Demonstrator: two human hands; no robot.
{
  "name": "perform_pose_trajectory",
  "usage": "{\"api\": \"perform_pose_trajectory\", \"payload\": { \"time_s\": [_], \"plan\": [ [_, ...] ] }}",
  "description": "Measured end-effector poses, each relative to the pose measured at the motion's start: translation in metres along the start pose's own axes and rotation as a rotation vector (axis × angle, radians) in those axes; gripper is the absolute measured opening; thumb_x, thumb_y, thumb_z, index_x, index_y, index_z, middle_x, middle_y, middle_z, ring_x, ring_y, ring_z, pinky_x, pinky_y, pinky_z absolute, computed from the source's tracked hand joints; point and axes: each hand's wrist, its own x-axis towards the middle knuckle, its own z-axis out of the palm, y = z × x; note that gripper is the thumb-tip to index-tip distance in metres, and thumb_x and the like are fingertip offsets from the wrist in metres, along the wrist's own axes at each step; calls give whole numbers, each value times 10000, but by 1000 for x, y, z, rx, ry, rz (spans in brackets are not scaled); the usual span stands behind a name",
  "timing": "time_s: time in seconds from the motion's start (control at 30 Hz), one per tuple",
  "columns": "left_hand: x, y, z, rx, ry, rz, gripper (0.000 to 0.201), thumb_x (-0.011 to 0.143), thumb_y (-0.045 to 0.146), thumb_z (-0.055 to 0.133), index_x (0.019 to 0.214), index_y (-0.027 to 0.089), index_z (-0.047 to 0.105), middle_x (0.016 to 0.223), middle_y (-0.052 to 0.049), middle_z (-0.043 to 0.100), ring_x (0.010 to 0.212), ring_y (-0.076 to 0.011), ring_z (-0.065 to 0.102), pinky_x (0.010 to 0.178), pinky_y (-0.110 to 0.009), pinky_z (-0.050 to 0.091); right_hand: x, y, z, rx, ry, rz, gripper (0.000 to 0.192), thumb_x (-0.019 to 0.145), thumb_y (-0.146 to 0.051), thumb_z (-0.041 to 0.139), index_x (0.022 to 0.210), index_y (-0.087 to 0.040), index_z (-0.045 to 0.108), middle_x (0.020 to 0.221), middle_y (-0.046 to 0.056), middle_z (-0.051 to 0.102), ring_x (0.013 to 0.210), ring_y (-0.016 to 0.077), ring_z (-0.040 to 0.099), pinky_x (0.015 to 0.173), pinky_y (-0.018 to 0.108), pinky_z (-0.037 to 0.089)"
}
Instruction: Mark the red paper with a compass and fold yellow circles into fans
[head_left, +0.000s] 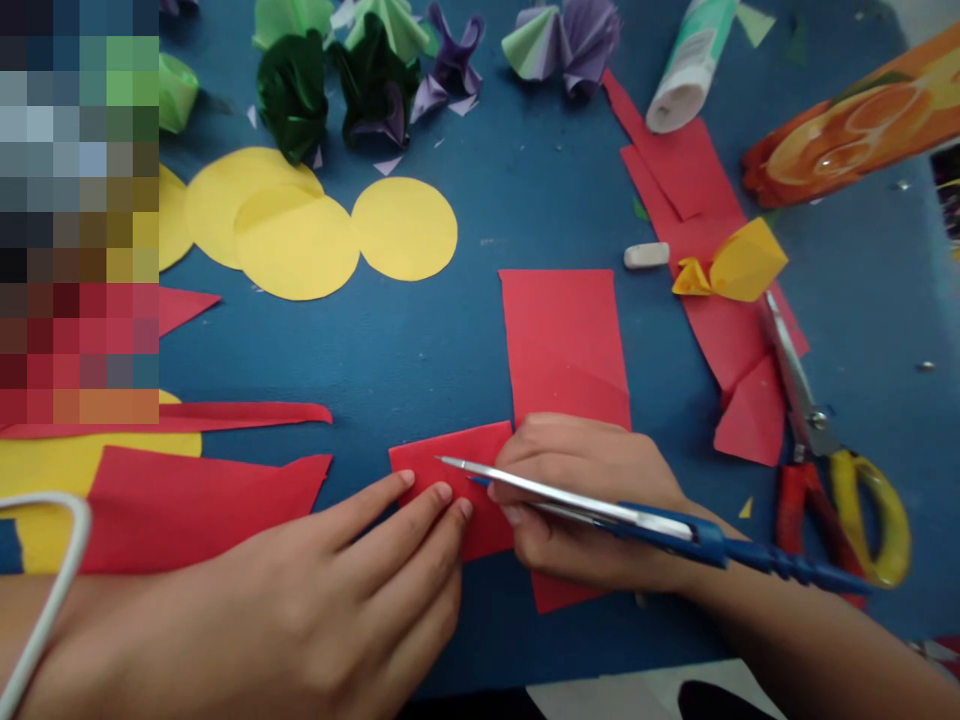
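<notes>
My left hand lies flat with its fingertips pressing a small red paper piece onto the blue table. My right hand rests on the same piece's right side, above a larger red paper sheet. A blue compass with a long metal point is gripped in my right hand, its tip pointing left over the small red piece.
Yellow paper circles lie at upper left, with folded green and purple paper flowers behind them. Red scraps, a folded yellow piece, an eraser, a glue tube and red-and-yellow scissors lie to the right.
</notes>
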Motion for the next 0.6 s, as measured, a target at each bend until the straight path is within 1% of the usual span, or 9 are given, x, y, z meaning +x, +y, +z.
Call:
{"api": "perform_pose_trajectory", "payload": {
  "time_s": [0.17,0.43,0.6],
  "plan": [
    [1,0,-1,3,-1,1,314,934,181,358,1136,84,578,1182,-107,629,1126,-271,559,1006,-403,377,-2,-1,-1,-34,-15,-11,163,762,-51,475,695,-166,569,644,1,626,606,78,542,596,169,474],
    [0,0,-1,0,5,6,309,932,198,372,1125,86,585,1179,-107,632,1129,-272,557,998,-400,397,-3,1,1,-26,20,35,144,768,-60,496,715,-179,559,652,-11,617,611,86,539,606,190,480],
    [1,0,-1,0,-2,2,315,927,210,383,1134,91,589,1188,-110,627,1133,-268,556,1003,-397,404,-2,0,0,-12,30,30,150,757,-62,493,696,-186,549,634,-8,616,588,99,545,584,209,484]
  ]
}}
